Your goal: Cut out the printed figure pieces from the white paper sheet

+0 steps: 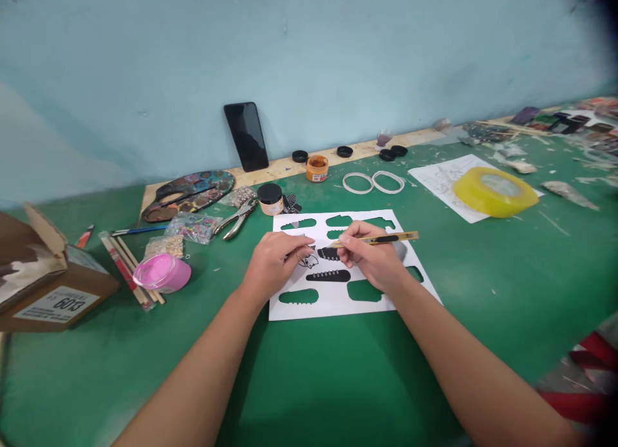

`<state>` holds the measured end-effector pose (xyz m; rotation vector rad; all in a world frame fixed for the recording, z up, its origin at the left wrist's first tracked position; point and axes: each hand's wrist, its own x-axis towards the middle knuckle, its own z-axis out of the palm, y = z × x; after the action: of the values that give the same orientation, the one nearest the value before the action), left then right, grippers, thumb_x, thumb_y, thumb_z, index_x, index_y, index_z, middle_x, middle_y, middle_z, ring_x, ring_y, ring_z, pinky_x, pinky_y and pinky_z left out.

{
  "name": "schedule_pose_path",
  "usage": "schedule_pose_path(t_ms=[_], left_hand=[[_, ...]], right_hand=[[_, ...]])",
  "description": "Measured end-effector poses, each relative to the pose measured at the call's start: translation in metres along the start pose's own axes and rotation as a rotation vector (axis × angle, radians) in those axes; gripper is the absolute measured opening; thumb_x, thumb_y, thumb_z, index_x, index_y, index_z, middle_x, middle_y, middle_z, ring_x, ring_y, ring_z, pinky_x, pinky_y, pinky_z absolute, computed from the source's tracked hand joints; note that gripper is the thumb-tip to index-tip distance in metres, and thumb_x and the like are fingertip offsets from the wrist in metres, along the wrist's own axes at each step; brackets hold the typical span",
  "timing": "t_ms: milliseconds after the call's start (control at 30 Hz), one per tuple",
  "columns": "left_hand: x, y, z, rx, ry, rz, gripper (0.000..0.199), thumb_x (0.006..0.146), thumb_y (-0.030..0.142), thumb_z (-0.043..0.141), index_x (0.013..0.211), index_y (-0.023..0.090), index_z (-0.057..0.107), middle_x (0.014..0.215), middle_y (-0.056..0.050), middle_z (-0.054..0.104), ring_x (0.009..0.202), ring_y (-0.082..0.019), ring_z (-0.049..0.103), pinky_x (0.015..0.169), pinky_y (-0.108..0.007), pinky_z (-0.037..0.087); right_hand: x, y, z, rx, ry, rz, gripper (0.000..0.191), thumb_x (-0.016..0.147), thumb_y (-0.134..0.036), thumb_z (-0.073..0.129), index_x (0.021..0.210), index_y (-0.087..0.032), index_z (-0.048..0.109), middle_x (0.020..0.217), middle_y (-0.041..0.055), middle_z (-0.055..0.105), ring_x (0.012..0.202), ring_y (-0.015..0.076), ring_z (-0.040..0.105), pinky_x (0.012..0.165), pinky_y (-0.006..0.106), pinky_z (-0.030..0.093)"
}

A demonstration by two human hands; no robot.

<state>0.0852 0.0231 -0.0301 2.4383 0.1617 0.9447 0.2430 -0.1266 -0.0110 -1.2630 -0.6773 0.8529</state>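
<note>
The right hand [369, 257] grips a yellow knife [391, 238], tip down at the cut-out white sheet [333, 299] on the green counter [299, 370]; the left hand [273, 263] curls over the sheet, hold unclear.

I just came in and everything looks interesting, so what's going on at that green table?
A person's right hand holds a slim yellow craft knife, its tip by a black shape in a white sheet. The left hand is at the sheet too; whether it grips anything is hard to tell. Several holes already show the green table through the sheet, while a black strip with small white marks is still in place.
</note>
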Motion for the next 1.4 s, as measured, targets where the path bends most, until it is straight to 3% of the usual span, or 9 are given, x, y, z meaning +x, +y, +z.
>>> schedule_pose_path(t_ms=[100, 267, 467, 667, 933, 1033, 1200, 1400], left_hand=[[0.000, 0.002, -0.001, -0.009, 0.021, -0.084, 0.013, 0.096, 0.027, 0.057, 0.094, 0.021, 0.068, 0.091, -0.002, 0.075, 0.083, -0.017, 0.067, 0.077, -0.030, 0.048], [0.002, 0.006, -0.005, -0.049, 0.047, -0.240, 0.014, 0.096, 0.028, 0.053, 0.086, 0.020, 0.059, 0.080, 0.000, 0.070, 0.071, -0.014, 0.064, 0.063, -0.024, 0.046], [0.003, 0.010, -0.009, -0.094, 0.077, -0.291, 0.019, 0.094, 0.031, 0.053, 0.078, 0.019, 0.053, 0.069, 0.002, 0.063, 0.058, -0.011, 0.056, 0.054, -0.022, 0.041], [0.003, 0.010, -0.008, -0.110, 0.071, -0.287, 0.019, 0.088, 0.027, 0.063, 0.072, 0.018, 0.057, 0.064, 0.004, 0.063, 0.056, -0.009, 0.053, 0.056, -0.020, 0.040], [0.004, 0.010, -0.007, -0.140, 0.041, -0.385, 0.018, 0.083, 0.029, 0.070, 0.071, 0.019, 0.062, 0.067, 0.002, 0.068, 0.061, -0.010, 0.058, 0.060, -0.021, 0.043], [0.005, 0.010, -0.006, -0.133, 0.074, -0.405, 0.018, 0.084, 0.031, 0.069, 0.073, 0.019, 0.061, 0.066, 0.003, 0.065, 0.060, -0.010, 0.055, 0.060, -0.021, 0.043], [0.006, 0.010, -0.006, -0.099, 0.072, -0.404, 0.021, 0.085, 0.031, 0.066, 0.073, 0.019, 0.055, 0.063, 0.004, 0.057, 0.057, -0.009, 0.049, 0.056, -0.021, 0.039], [0.006, 0.009, -0.005, -0.042, 0.016, -0.409, 0.022, 0.084, 0.028, 0.066, 0.071, 0.019, 0.051, 0.065, 0.004, 0.057, 0.058, -0.010, 0.048, 0.057, -0.023, 0.037]], right_hand=[[0.002, 0.001, -0.001, -0.024, 0.058, 0.023, 0.026, 0.075, -0.036, 0.077, 0.071, -0.020, 0.056, 0.059, -0.0012, 0.062, 0.051, 0.0107, 0.055, 0.045, 0.024, 0.041], [0.005, 0.002, -0.002, -0.016, 0.037, 0.044, 0.024, 0.076, -0.034, 0.076, 0.071, -0.020, 0.057, 0.059, -0.0013, 0.062, 0.050, 0.0102, 0.055, 0.046, 0.024, 0.040], [0.004, 0.001, -0.002, -0.013, 0.043, 0.045, 0.025, 0.075, -0.034, 0.077, 0.070, -0.020, 0.057, 0.058, -0.0012, 0.062, 0.049, 0.0102, 0.055, 0.045, 0.023, 0.039], [0.004, 0.002, -0.002, -0.003, 0.006, 0.052, 0.022, 0.075, -0.032, 0.077, 0.073, -0.019, 0.059, 0.059, -0.0011, 0.063, 0.051, 0.0103, 0.056, 0.047, 0.024, 0.042], [0.007, 0.007, -0.004, -0.036, -0.014, 0.044, 0.022, 0.076, -0.033, 0.077, 0.073, -0.019, 0.060, 0.059, -0.0012, 0.063, 0.052, 0.0105, 0.057, 0.049, 0.024, 0.044], [0.007, 0.009, -0.004, -0.100, -0.010, 0.037, 0.021, 0.077, -0.035, 0.076, 0.076, -0.019, 0.061, 0.062, -0.0013, 0.064, 0.052, 0.0105, 0.058, 0.049, 0.025, 0.046], [0.005, 0.003, -0.001, -0.287, -0.042, 0.022, 0.026, 0.080, -0.036, 0.072, 0.098, -0.018, 0.069, 0.073, 0.0038, 0.072, 0.060, 0.0139, 0.065, 0.057, 0.029, 0.055], [0.006, -0.001, 0.003, -0.521, 0.006, -0.019, 0.021, 0.081, -0.037, 0.072, 0.085, -0.017, 0.071, 0.075, 0.0062, 0.074, 0.064, 0.0160, 0.070, 0.061, 0.029, 0.059]])
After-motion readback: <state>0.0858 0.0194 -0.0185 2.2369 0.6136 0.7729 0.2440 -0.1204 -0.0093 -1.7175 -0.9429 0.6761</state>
